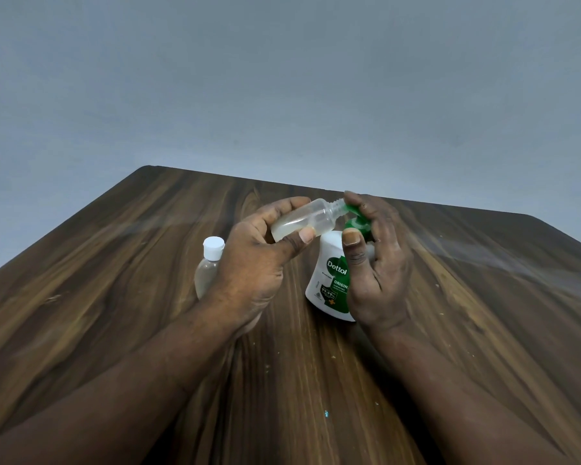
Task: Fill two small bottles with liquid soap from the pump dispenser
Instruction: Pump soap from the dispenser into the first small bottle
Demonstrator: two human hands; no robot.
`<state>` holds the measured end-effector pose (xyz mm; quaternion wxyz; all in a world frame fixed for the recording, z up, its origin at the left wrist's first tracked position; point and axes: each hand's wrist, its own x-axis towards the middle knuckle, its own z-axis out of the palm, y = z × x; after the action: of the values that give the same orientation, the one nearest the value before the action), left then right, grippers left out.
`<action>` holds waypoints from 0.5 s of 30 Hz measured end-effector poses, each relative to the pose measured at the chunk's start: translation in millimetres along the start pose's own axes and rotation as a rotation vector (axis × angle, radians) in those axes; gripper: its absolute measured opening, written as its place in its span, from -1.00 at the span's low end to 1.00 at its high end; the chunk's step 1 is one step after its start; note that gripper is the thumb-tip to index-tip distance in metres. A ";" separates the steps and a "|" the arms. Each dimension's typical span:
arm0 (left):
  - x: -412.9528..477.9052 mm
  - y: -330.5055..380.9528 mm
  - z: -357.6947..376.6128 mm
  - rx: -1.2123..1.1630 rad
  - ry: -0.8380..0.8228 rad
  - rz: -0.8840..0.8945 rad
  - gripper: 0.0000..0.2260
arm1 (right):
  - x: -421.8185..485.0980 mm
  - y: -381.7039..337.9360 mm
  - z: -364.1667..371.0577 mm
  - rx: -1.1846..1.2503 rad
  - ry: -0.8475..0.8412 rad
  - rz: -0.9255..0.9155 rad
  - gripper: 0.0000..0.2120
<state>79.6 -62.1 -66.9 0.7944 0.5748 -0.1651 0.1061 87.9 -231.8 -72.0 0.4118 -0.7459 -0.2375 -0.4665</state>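
My left hand [259, 260] grips a small clear bottle [307, 219], uncapped and tilted on its side, with pale liquid in its lower part. Its open neck meets the green pump head [356, 223] of the white soap dispenser [327, 280], which stands on the table. My right hand [376, 260] curls over the pump head, forefinger on top and thumb in front of the dispenser's shoulder. A second small clear bottle [208, 266] with a white cap stands upright just left of my left hand, partly hidden by it.
The dark wooden table [467, 313] stretches to its far edge close behind the hands, with a plain grey wall beyond. Small crumbs and a tiny blue speck [326, 413] lie on the near part of the tabletop.
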 end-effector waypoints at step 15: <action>2.0 1.2 0.0 -0.013 -0.003 0.004 -0.64 | 6.2 -3.1 -6.5 0.017 -0.015 0.015 -0.41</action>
<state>81.0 -61.8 -65.1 0.7977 0.5693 -0.1682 0.1059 85.2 -235.7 -63.8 0.4200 -0.7475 -0.2387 -0.4559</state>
